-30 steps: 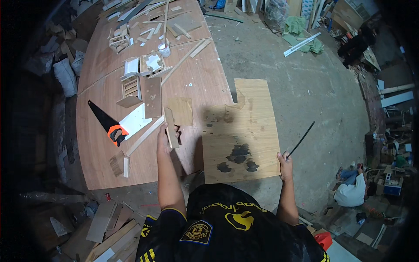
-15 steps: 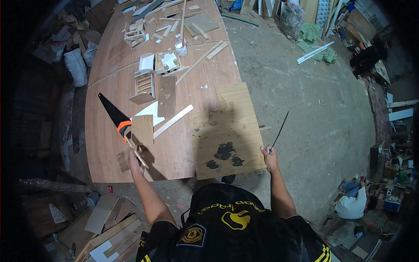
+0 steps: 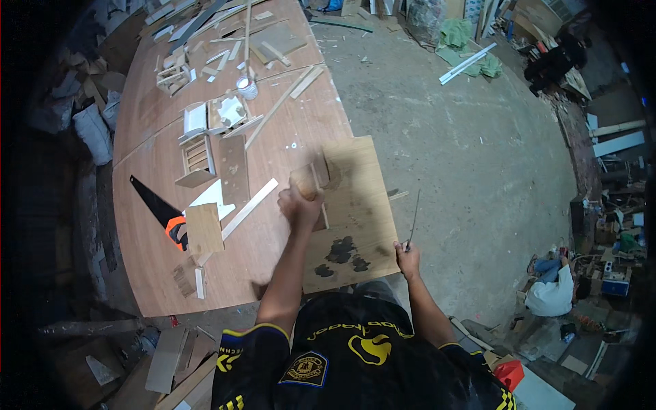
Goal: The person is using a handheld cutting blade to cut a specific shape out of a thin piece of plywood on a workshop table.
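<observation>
Left hand: curled closed over the left edge of the wooden board, farther forward than the right; fingertips blurred.
Left forearm: left of the board, angled forward and inward.
Right hand: closed at the board's right edge, near its close corner.
Right forearm: right of the board, angled forward and inward.
Torso: behind the board's near edge.

Left hand (image 3: 301, 203)

Black shirt (image 3: 331, 328) — curved yellow emblem (image 3: 371, 347), blue-edged shield patch (image 3: 305, 370), yellow-trimmed short sleeves (image 3: 253, 359).
</observation>
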Motion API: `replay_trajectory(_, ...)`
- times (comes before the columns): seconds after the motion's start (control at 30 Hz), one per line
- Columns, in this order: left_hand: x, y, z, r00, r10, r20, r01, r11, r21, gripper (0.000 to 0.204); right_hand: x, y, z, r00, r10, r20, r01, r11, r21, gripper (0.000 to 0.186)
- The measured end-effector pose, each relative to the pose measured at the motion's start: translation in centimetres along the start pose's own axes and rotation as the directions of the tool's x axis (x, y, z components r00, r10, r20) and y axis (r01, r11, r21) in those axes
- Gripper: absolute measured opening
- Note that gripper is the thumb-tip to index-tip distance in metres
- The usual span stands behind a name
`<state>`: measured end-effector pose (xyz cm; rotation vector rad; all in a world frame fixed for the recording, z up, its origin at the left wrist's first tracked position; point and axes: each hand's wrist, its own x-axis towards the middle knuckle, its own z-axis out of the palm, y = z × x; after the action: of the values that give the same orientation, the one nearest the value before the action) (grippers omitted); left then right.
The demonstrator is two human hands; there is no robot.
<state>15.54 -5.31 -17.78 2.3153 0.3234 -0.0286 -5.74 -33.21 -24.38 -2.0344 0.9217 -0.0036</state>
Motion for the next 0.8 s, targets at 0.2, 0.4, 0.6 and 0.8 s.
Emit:
replay_trajectory(0.2, 4.2, 5.9, 8.0, 0.999, 0.005, 0.032, -0.009, 0.994, 0.112, 0.098, 0.8, 1.2, 0.4, 0.997, -0.024, 0.069, 0.019, 0.997, 0.078, 0.036)
replay_trajectory(0.4, 5.5, 7.5, 12.4, 0.996, -0.028, 0.088, 0.006, 0.969, 0.246, 0.102, 2.1, 2.4, -0.3, 0.991, -0.004, 0.130, -0.006, 0.997, 0.077, 0.034)
replay_trajectory(0.6, 5.6, 8.4, 13.4, 0.998, 0.021, 0.057, -0.038, 0.950, 0.310, 0.097, 3.1, 2.0, -1.3, 0.971, 0.058, 0.231, -0.092, 0.986, 0.140, 0.036)
replay_trajectory(0.8, 5.3, 6.9, 13.7, 0.973, 0.213, 0.087, -0.230, 0.882, 0.411, 0.084, 3.2, 1.0, -2.3, 0.941, 0.121, 0.315, -0.172, 0.975, 0.138, 0.042)
